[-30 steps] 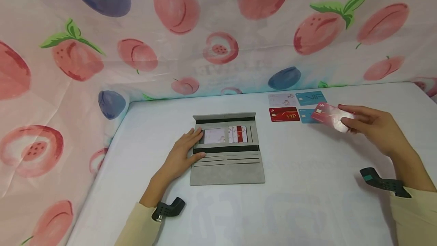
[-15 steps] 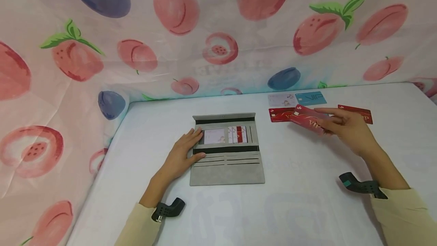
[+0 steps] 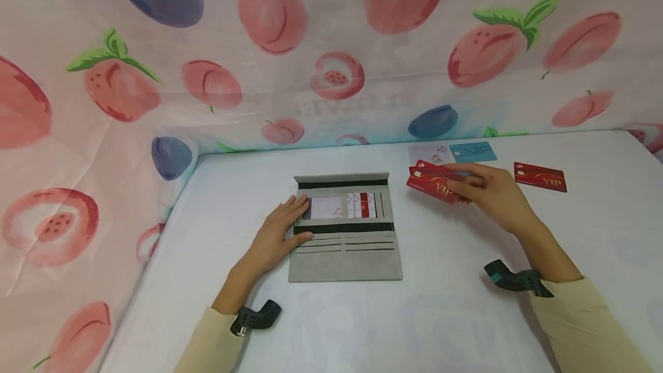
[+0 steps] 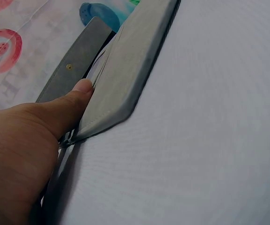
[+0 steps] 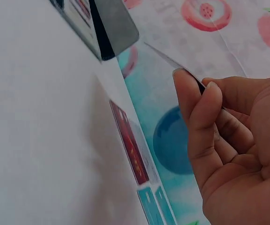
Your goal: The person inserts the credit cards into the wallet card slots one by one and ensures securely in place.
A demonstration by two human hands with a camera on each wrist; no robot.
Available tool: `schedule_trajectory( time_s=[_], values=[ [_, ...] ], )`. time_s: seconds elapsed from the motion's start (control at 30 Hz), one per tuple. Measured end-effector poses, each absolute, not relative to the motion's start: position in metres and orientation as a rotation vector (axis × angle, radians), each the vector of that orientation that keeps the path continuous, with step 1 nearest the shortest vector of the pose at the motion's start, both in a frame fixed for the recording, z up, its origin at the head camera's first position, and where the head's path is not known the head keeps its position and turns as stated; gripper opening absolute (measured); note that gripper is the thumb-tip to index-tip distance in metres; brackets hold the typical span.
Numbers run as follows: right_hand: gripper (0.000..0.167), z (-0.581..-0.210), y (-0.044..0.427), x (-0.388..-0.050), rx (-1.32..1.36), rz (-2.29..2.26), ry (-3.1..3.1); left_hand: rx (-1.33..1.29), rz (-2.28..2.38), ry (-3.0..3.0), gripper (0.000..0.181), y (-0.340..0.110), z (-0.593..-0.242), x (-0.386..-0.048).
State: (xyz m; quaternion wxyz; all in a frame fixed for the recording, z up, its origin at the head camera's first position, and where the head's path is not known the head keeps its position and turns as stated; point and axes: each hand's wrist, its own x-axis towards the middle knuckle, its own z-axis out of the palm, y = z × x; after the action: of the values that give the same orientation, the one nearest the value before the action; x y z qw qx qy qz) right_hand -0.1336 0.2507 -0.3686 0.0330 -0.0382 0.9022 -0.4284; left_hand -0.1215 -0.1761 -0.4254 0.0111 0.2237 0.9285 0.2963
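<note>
White desk (image 3: 362, 327), fruit-print cloth (image 3: 331, 22) behind. Your flat left hand (image 3: 274, 235) likely steadies the wallet (image 3: 344, 268); right grip (image 3: 494, 197) pinches a red card (image 3: 433, 181) by one end, leaving the rest free.

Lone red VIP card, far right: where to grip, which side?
Probably pinch the red VIP card across its long edges near the right end, from above right: it lies flat, underside against the white tabletop, no other card touches it, and the right hand is to its left.
</note>
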Motion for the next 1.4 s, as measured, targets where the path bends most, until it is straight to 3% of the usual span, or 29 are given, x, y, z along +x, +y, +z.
schedule_trajectory(
  time_s=[0.53,1.4],
  values=[
    [0.044,-0.386,0.199,-0.144,-0.184,-1.413,2.656,0.701,0.913,2.904,0.07,-0.177,-0.427,-0.123],
    [0.04,-0.397,0.189,-0.144,-0.107,-1.374,2.55,0.715,0.932,2.889,0.069,-0.178,-0.429,-0.124]
  ],
)
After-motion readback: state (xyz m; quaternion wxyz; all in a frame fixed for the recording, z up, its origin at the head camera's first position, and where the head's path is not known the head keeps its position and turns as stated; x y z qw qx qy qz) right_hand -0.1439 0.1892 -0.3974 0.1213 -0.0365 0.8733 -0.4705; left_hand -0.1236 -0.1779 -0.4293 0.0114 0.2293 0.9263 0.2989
